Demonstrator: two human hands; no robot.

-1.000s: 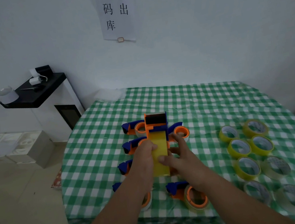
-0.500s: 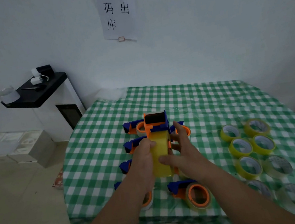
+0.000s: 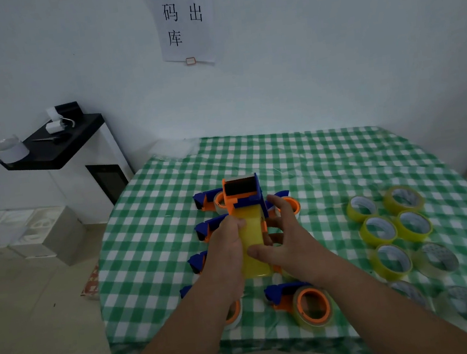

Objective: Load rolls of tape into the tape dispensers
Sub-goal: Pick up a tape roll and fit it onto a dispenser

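An orange and blue tape dispenser is held up above the table with a yellow roll of tape seated in it, seen edge-on. My left hand grips the roll and dispenser from the left, thumb on the yellow band. From the right my right hand holds the roll, thumb on its face and fingers spread behind it. Several loaded dispensers lie on the table below, one at the front. Loose yellow rolls lie to the right.
The green checked tablecloth covers the table, whose front edge runs just below my forearms. Several clear rolls lie at the right front. A black shelf on a white cabinet stands left of the table by the wall.
Both hands have raised the dispenser and roll slightly and brought them closer. My right fingers have spread out behind the roll.
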